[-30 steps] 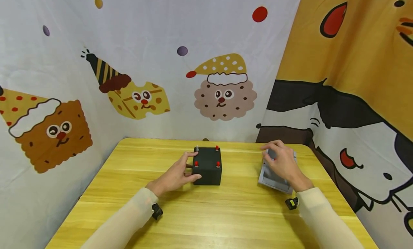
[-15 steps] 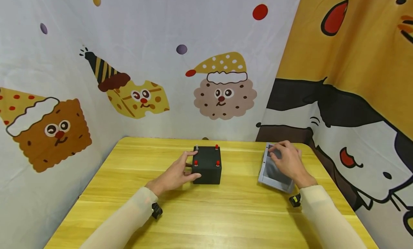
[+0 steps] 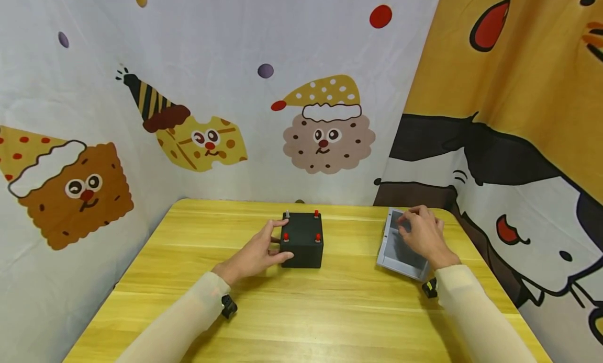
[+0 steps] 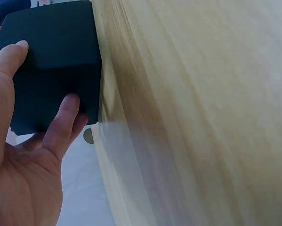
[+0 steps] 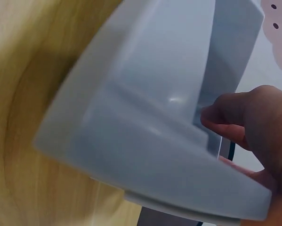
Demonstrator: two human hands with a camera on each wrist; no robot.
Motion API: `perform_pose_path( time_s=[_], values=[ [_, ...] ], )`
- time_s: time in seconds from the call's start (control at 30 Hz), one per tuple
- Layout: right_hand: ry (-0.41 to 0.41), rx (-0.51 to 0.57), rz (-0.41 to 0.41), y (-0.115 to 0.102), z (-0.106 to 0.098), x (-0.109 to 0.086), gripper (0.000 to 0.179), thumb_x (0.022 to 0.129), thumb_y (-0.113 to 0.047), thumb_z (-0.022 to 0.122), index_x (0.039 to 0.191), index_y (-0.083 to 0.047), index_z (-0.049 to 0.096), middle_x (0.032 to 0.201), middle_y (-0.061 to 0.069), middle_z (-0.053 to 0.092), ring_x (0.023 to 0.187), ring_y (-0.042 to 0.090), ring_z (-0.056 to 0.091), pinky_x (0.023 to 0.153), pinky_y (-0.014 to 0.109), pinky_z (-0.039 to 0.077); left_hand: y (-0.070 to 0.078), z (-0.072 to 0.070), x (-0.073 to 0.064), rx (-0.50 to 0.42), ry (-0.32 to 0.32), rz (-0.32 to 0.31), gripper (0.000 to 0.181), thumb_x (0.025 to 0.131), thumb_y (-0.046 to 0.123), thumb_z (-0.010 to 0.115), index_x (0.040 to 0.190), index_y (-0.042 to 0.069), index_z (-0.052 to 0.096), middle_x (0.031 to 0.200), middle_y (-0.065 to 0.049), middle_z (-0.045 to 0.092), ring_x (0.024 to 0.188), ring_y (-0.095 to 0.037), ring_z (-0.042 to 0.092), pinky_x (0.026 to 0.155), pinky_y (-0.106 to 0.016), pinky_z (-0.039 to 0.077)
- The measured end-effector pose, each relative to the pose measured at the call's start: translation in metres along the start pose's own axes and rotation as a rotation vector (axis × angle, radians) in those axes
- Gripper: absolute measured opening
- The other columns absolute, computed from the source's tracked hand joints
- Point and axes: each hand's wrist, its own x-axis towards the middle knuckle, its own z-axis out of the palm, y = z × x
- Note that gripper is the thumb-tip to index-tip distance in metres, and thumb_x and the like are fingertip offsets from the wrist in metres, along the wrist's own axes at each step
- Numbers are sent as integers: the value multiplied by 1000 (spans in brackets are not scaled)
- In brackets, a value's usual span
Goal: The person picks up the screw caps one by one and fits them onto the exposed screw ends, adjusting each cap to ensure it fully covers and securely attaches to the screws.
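A black box [image 3: 302, 228] stands on the table. Its top carries three red caps [image 3: 317, 237] and, at the back left corner, a bare silver post [image 3: 287, 214]. My left hand [image 3: 254, 252] grips the box from its left side, thumb on the front and index finger by the silver post; in the left wrist view its fingers lie along the box [image 4: 56, 42]. At the right, my right hand [image 3: 424, 236] reaches into a grey tray [image 3: 402, 269], fingers bent, thumb and index tips close together. In the right wrist view I cannot tell whether those tips hold something.
The wooden table [image 3: 339, 310] ends at the back against a cloth [image 3: 212, 80] printed with cartoon biscuits and cheese. Another patterned cloth hangs along the right side. Each wrist wears a small black camera [image 3: 229, 306].
My right hand has moved right from the tray's left edge to over its inside, and its thumb and index finger have drawn together. The left hand and the box stay put.
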Motion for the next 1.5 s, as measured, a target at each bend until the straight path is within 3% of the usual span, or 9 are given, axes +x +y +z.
perform_pose_path(
  time_s=[0.23, 0.6, 0.87, 1.17, 1.5],
  values=[
    [-99, -61, 29, 7, 0, 7, 18, 106, -14, 84, 122, -6, 86, 163, 39, 51, 154, 64, 40, 117, 91, 27, -2, -1, 0, -1, 0, -4, 95, 111, 44, 82, 183, 26, 22, 190, -14, 32, 146, -36, 72, 108, -38, 72],
    [-227, -122, 88, 21, 0, 15, 14, 104, -15, 87, 118, -13, 90, 158, 41, 52, 141, 63, 45, 108, 86, 32, -1, -1, 0, -17, -2, 0, 93, 111, 44, 82, 181, 24, 24, 192, -9, 29, 147, -36, 72, 110, -39, 71],
    [-206, -119, 78, 20, 0, 14, 9, 102, -10, 90, 109, -14, 89, 155, 40, 56, 141, 63, 48, 109, 88, 34, -1, -1, 1, -13, -2, -6, 95, 111, 45, 82, 182, 24, 23, 191, -12, 31, 147, -36, 72, 110, -39, 71],
    [-192, -176, 36, 21, 4, 15, 8, 100, -10, 91, 107, -13, 90, 142, 37, 64, 130, 59, 58, 103, 86, 51, -3, 0, 0, -10, 4, -6, 94, 111, 47, 82, 182, 26, 24, 191, -13, 32, 147, -36, 72, 109, -40, 71],
    [-160, -207, -4, 22, 7, 17, 11, 96, -11, 96, 93, -15, 87, 126, 30, 71, 118, 54, 64, 95, 81, 58, 0, 0, -1, -14, 0, -12, 95, 111, 46, 82, 183, 26, 22, 190, -13, 31, 146, -36, 72, 110, -39, 71]
  ],
)
